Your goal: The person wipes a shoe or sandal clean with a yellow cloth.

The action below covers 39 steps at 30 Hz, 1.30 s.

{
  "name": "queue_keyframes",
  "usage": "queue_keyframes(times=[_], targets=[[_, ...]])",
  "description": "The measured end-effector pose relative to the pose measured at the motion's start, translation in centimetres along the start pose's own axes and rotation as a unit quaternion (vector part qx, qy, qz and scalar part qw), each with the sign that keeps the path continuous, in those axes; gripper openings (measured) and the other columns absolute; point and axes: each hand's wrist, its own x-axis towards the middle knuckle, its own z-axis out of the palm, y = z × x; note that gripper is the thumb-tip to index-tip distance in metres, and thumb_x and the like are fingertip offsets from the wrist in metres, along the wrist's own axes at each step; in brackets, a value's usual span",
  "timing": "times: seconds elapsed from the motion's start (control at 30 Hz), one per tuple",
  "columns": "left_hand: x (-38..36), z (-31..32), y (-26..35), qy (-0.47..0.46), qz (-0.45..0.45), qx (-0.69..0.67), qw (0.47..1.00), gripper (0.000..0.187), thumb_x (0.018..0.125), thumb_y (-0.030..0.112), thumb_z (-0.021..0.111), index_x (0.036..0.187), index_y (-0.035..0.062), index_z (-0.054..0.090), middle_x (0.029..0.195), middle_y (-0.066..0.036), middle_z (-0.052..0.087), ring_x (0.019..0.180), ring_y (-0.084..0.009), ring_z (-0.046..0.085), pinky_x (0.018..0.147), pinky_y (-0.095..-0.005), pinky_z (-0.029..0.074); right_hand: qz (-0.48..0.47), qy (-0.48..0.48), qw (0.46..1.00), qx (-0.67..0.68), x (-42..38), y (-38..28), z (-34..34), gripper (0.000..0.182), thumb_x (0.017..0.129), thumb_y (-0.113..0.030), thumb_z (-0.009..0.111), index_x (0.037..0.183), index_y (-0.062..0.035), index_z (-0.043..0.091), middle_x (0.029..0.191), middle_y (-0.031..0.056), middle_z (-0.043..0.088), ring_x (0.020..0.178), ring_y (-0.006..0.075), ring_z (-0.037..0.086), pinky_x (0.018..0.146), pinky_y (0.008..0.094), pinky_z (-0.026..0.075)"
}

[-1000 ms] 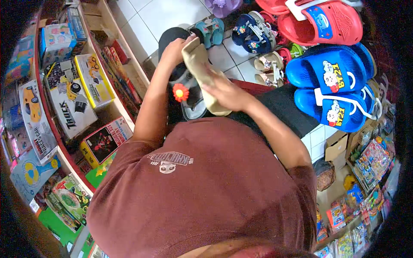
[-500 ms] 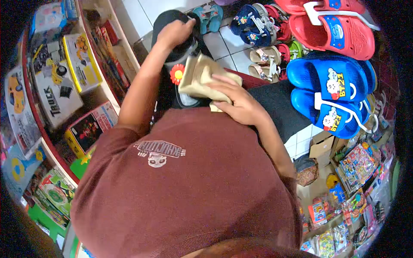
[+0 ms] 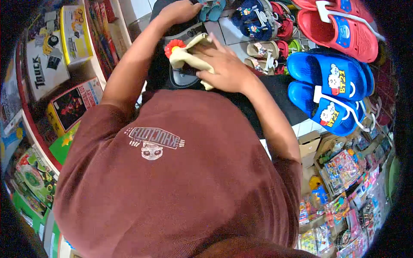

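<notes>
My left hand (image 3: 180,12) is at the top of the view, its fingers curled around the far end of a black and grey sandal (image 3: 184,79). A red flower (image 3: 175,48) with a yellow centre shows at the sandal's left side. My right hand (image 3: 228,69) presses a crumpled pale yellow cloth (image 3: 193,59) against the sandal's middle, thumb and fingers bent over the cloth. The cloth hides part of the sandal. Both lie over my dark-trousered legs (image 3: 275,96), in front of my maroon shirt (image 3: 180,180).
On the right hang blue slippers (image 3: 318,81) and red clogs (image 3: 340,32) on white hangers. Small children's sandals (image 3: 262,49) stand on white floor tiles (image 3: 232,32). Boxed toys (image 3: 77,32) fill shelves at left; packaged toys (image 3: 344,167) and a cardboard box (image 3: 307,148) are at lower right.
The view has shifted, and both hands and the sandal sit higher in it. My right hand and the cloth have moved left across the sandal, baring more of its near end.
</notes>
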Motion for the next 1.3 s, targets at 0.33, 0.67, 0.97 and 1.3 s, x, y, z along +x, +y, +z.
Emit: queue_keyframes(times=[0.33, 0.67, 0.97, 1.3], targets=[[-0.4, -2.4, 3.3, -0.023, -0.149, -0.097, 0.984, 0.048, 0.098, 0.042, 0.036, 0.107, 0.0023, 0.061, 0.086, -0.030, 0.063, 0.089, -0.0453, 0.062, 0.079, -0.0532, 0.049, -0.027, -0.031, 0.996, 0.074, -2.4, -0.6, -1.0, 0.051, 0.072, -0.019, 0.067, 0.122, -0.0270, 0.061, 0.134, 0.0027, 0.052, 0.137, 0.0368, 0.027, 0.113, 0.0534, 0.021], [0.5, 0.7, -0.7, 0.001, -0.062, -0.212, 0.975, 0.063, 0.096, 0.045, 0.034, 0.083, -0.0080, 0.066, 0.086, -0.031, 0.063, 0.088, -0.0458, 0.061, 0.083, -0.0491, 0.047, 0.008, -0.003, 1.000, 0.024, 1.2, 0.7, 0.3, 0.042, 0.082, -0.030, 0.060, 0.120, -0.0148, 0.061, 0.128, 0.0122, 0.056, 0.141, 0.0406, 0.017, 0.114, 0.0563, 0.009], [-1.1, -3.4, 2.8, -0.022, -0.081, -0.137, 0.987, 0.064, 0.098, 0.044, 0.032, 0.079, -0.0065, 0.066, 0.082, -0.030, 0.063, 0.085, -0.0451, 0.062, 0.079, -0.0493, 0.048, 0.035, -0.055, 0.998, 0.004, -1.7, -1.5, -0.9, 0.051, 0.075, -0.022, 0.067, 0.126, -0.0207, 0.060, 0.140, 0.0062, 0.047, 0.145, 0.0357, 0.009, 0.113, 0.0606, 0.009], [-0.5, -1.9, 3.1, 0.000, -0.083, -0.079, 0.993, 0.059, 0.096, 0.041, 0.036, 0.074, -0.0051, 0.065, 0.077, -0.028, 0.064, 0.076, -0.0421, 0.063, 0.069, -0.0483, 0.050, 0.011, -0.003, 0.998, 0.064, -0.2, -0.8, 1.5, 0.048, 0.079, -0.024, 0.066, 0.126, -0.0178, 0.058, 0.132, 0.0135, 0.048, 0.141, 0.0425, 0.017, 0.111, 0.0632, 0.014]])
